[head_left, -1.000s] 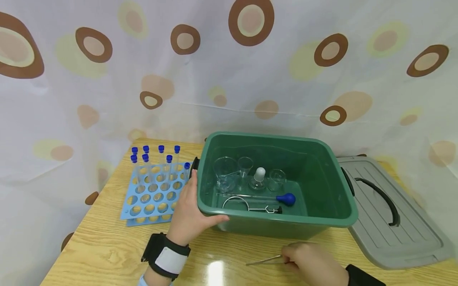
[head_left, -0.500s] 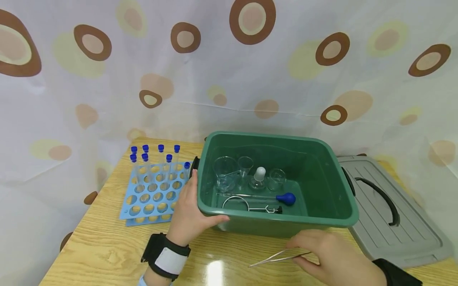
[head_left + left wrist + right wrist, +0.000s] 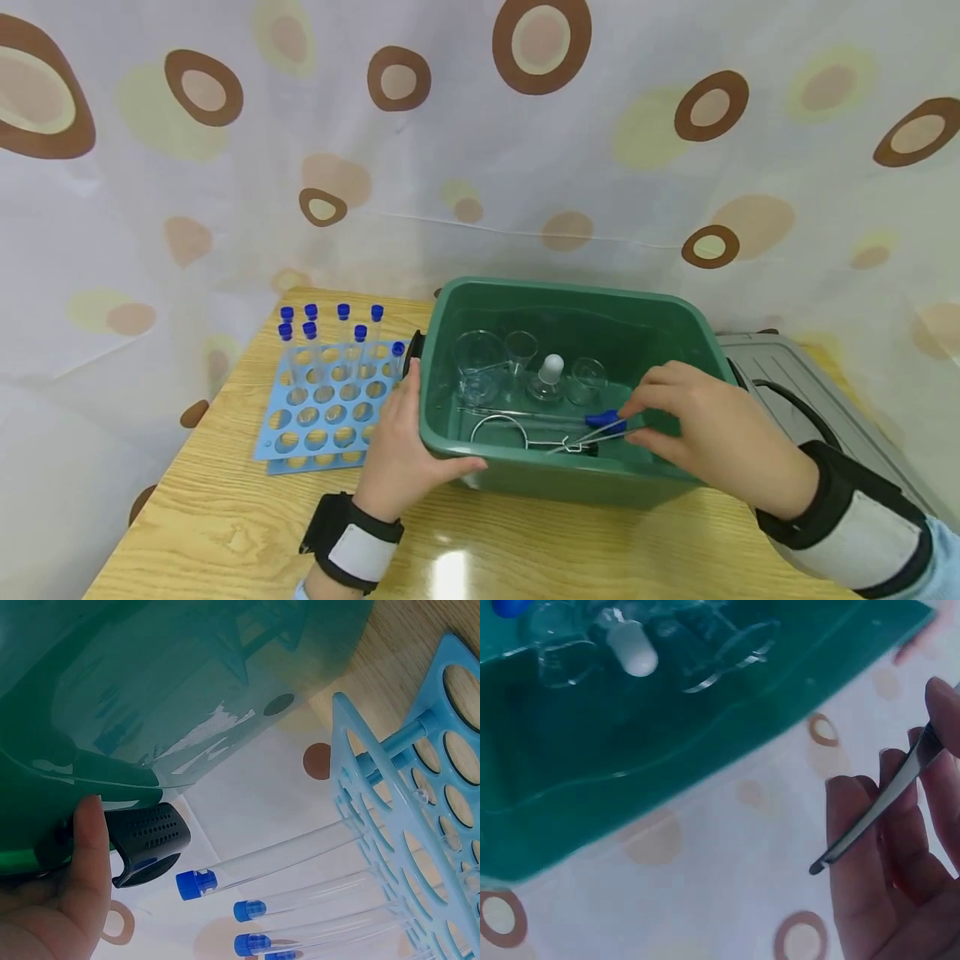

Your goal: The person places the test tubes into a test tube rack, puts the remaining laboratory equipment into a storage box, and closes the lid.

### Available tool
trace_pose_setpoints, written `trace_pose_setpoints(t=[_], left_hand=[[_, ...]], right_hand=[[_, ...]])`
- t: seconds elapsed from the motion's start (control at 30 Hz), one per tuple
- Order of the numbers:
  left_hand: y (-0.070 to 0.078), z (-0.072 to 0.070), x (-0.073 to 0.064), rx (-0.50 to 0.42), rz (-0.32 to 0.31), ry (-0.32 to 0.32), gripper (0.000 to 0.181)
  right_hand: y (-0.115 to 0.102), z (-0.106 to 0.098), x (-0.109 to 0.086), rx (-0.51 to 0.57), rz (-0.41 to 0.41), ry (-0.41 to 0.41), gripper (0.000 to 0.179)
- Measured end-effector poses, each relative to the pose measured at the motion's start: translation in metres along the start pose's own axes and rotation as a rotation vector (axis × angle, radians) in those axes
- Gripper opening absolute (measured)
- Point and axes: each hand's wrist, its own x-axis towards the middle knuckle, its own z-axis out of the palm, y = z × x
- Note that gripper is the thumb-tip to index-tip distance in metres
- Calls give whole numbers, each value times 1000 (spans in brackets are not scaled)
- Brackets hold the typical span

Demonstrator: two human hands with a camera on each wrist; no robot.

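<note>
My left hand (image 3: 401, 446) holds the near left corner of a green bin (image 3: 540, 475), thumb over the front rim and fingers along the side by a black handle (image 3: 150, 838). Over the bin's front right part, my right hand (image 3: 701, 425) pinches metal tweezers (image 3: 592, 436), tips parted and pointing down left. Inside lie a glass dropper with a blue bulb (image 3: 600, 419), a metal ring with a clamp (image 3: 501, 418), a beaker (image 3: 480, 367), a small bottle with a white rubber bulb (image 3: 551, 368) and other clear glassware.
On the left stands a blue rack (image 3: 307, 417) with several blue-capped test tubes (image 3: 360, 350). A grey lid (image 3: 772, 367) with a black handle lies right of the bin, partly behind my right arm. A patterned sheet hangs at the back of the wooden table (image 3: 225, 517).
My right hand has lifted the tweezers from the table in front of the bin and carried them up over its front rim. My left hand keeps its place on the bin.
</note>
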Motion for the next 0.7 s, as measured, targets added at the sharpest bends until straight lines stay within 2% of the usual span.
trace_pose_setpoints(t=[0.1, 0.17, 0.43, 0.53, 0.7], left_hand=[[-2, 1, -1, 0, 8, 3, 129], [-2, 1, -1, -10, 11, 6, 129], [-2, 2, -1, -44, 5, 14, 130], [-2, 3, 0, -49, 25, 24, 130], [-3, 3, 0, -48, 42, 43, 132]], right_hand=[[6, 8, 14, 0, 72, -111, 23], [9, 15, 24, 1, 90, -175, 19], [20, 55, 54, 84, 42, -405, 11], [24, 70, 60, 67, 8, -455, 10], [31, 95, 67, 73, -24, -490, 12]])
